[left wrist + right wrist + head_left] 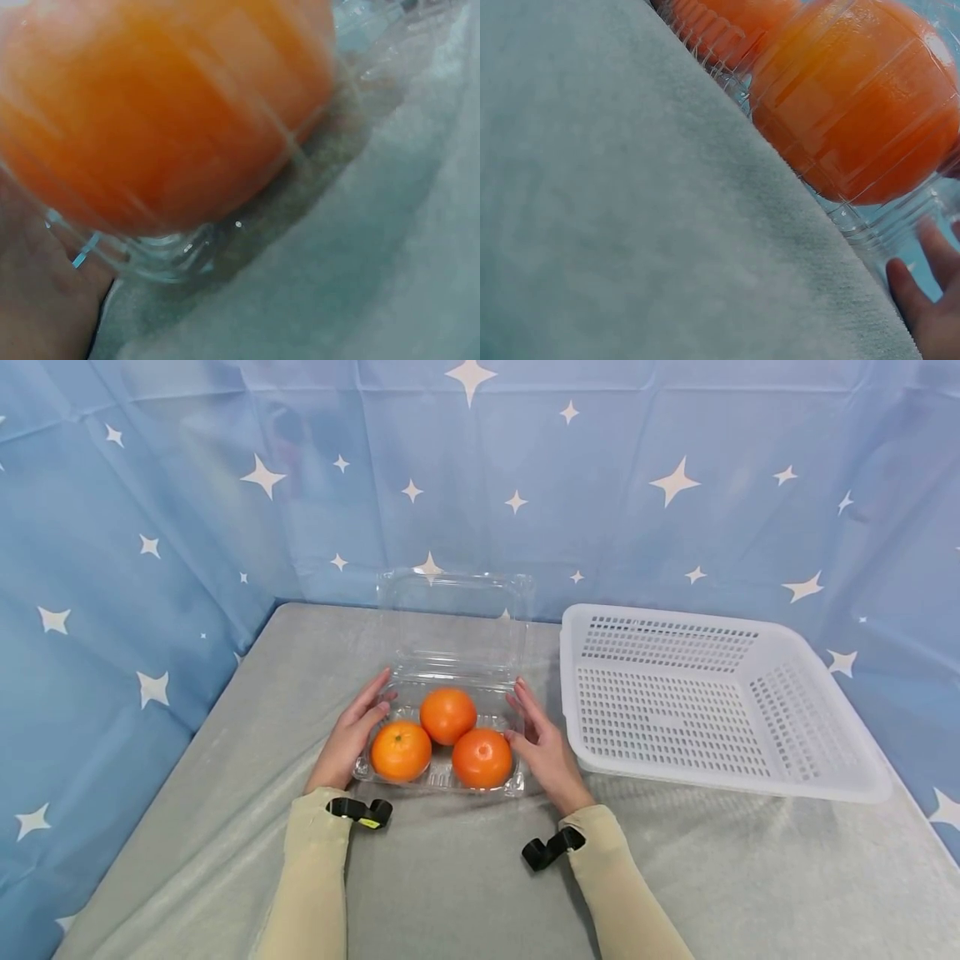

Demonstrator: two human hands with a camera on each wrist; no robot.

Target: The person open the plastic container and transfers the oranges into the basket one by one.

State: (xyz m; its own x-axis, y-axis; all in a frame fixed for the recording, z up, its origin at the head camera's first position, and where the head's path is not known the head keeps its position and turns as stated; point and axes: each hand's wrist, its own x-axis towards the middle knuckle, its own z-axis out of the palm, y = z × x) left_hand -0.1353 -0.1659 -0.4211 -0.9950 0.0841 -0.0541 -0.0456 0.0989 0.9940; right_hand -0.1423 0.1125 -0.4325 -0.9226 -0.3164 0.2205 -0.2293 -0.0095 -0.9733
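A clear plastic clamshell box [441, 783] lies on the grey cloth with its lid [453, 618] raised at the back. Three oranges sit inside: one at the back [447, 716], one at front left [401, 751] and one at front right [482, 758]. My left hand [347, 741] rests along the box's left side, its fingers fairly straight. On the opposite side my right hand [546, 749] touches the wall, thumb near the rim and fingers extended. Through the plastic, an orange [165, 112] fills much of the left wrist view. Fingers [939, 259] spread beside the box in the right wrist view.
To the right stands a white perforated plastic basket [720, 787], close to my right hand. Grey cloth [225, 827] covers the table. A blue curtain with white stars [600, 452] hangs behind and along the left side.
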